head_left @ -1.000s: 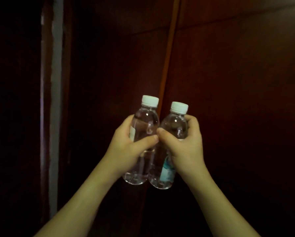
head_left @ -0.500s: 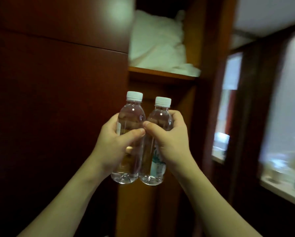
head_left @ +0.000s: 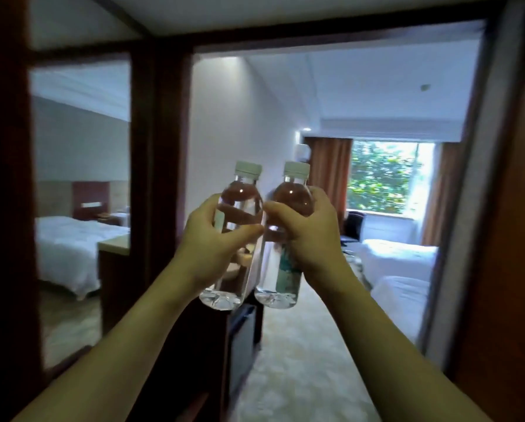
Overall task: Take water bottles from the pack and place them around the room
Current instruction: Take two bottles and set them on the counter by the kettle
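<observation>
Two clear plastic water bottles with white caps, left bottle (head_left: 235, 236) and right bottle (head_left: 285, 239), stand upright side by side, gripped in your left hand (head_left: 212, 239) and right hand (head_left: 308, 236).

**Materials and finishes**

Two clear glossy plastic bottles (head_left: 238, 239) (head_left: 285, 245), ribbed white plastic caps (head_left: 248, 169). Dark red-brown wooden door frame (head_left: 160, 147), smooth, faint sheen. White cloth bed linen (head_left: 401, 263), matt. Orange-brown fabric curtains (head_left: 331, 172). Pale patterned carpet (head_left: 301, 360), matt.

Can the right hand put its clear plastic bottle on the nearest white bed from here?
Probably not yet. The right hand holds its clear plastic bottle in the doorway; the white bed lies beyond, out of arm's reach.
</observation>
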Motion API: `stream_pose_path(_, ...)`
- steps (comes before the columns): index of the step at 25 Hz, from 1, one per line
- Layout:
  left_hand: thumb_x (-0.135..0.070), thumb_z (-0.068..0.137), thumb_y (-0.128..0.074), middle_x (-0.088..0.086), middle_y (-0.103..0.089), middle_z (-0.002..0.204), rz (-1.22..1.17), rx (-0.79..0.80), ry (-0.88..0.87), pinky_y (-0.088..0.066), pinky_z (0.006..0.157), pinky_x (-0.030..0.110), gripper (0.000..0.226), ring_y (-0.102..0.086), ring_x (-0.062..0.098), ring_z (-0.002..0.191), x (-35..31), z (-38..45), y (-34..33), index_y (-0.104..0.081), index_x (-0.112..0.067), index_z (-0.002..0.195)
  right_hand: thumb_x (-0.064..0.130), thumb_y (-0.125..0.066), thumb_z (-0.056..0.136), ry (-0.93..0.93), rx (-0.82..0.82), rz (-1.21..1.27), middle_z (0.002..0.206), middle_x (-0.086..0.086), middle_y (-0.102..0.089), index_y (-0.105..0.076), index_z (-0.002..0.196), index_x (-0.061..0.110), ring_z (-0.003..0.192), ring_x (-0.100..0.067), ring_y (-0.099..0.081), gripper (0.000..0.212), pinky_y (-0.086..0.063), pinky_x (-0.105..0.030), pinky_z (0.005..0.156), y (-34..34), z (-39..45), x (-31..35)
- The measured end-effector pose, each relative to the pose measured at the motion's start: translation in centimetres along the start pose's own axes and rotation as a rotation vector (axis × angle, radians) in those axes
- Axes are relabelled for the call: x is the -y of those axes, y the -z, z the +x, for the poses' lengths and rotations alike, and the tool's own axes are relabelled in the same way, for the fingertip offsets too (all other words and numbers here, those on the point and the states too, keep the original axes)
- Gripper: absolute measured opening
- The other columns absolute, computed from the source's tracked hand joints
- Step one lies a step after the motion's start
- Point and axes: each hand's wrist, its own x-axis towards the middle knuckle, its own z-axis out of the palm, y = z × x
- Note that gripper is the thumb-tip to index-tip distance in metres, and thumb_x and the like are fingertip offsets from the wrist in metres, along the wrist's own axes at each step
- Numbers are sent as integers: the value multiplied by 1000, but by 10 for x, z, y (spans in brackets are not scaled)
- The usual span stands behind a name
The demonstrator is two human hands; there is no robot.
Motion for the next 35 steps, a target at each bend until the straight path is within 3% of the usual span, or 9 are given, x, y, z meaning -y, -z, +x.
stream_pose_path(3, -8, 74, -78, 3, -69, 86, -103, 91, 13, -55, 49, 33, 35, -69, 12, 66, 21, 5, -64, -64, -19, 104, 22, -82, 68, -4, -82, -130, 97, -7, -72, -61, 109, 15, 88, -30, -75, 46, -65, -48, 74, 70, 0, 2)
stream_pose_path(6, -6, 79, -74, 4, -70, 88, -174, 144, 22, -54, 49, 29, 29, -70, 13, 69, 33, 14, -99, -65, -18, 104, 26, -80, 67, -37, -156, -228, 107, -10, -69, -59, 113, 17, 97, -32, -72, 52, -65, -49, 74, 104, -2, 0)
stream_pose_path(9, -3, 81, -71, 5, -70, 93, -214, 198, 25, -56, 50, 28, 32, -72, 14, 76, 42, 23, -110, -64, -20, 107, 24, -80, 69, -8, -245, -276, 101, -4, -70, -61, 110, 19, 95, -28, -72, 45, -64, -49, 79, 115, -3, -3)
stream_pose_path(14, -6, 83, -70, 5, -67, 100, -214, 295, 16, -57, 52, 26, 35, -71, 9, 79, 68, 42, -107, -62, -14, 116, 11, -77, 81, -6, -331, -302, 92, 0, -67, -61, 114, 9, 81, -15, -69, 37, -60, -26, 60, 109, 0, -22)
stream_pose_path(19, -7, 83, -70, 1, -67, 96, -241, 305, 45, -57, 52, 26, 33, -71, 5, 71, 109, 85, -128, -62, -24, 110, 9, -78, 80, 15, -376, -345, 88, 4, -65, -58, 96, 25, 77, -10, -66, 30, -61, -24, 63, 129, 35, -67)
stream_pose_path(27, -2, 82, -71, 8, -66, 95, -204, 313, 24, -57, 50, 29, 34, -71, 10, 70, 219, 183, -227, -62, -27, 104, 25, -80, 68, -16, -369, -342, 94, -3, -71, -62, 104, 17, 92, -24, -72, 41, -61, -55, 85, 230, 166, -183)
stream_pose_path(29, -2, 82, -71, 6, -67, 93, -195, 295, 53, -57, 51, 28, 34, -71, 10, 69, 242, 218, -254, -62, -24, 105, 27, -78, 70, -21, -346, -352, 93, -1, -69, -62, 99, 19, 91, -21, -71, 34, -61, -50, 85, 253, 211, -207)
stream_pose_path(32, -2, 82, -71, 3, -67, 91, -163, 267, 55, -57, 50, 27, 34, -71, 8, 70, 276, 268, -283, -62, -25, 105, 14, -76, 83, -18, -305, -347, 90, 2, -64, -59, 88, 23, 82, -9, -69, 20, -58, -25, 67, 282, 273, -241)
stream_pose_path(35, -1, 83, -70, 0, -66, 89, -169, 235, 76, -57, 50, 27, 38, -71, 7, 69, 315, 316, -305, -61, -33, 102, 16, -74, 85, -48, -282, -343, 99, 1, -62, -56, 96, 26, 91, -12, -64, 23, -46, -21, 66, 306, 327, -283)
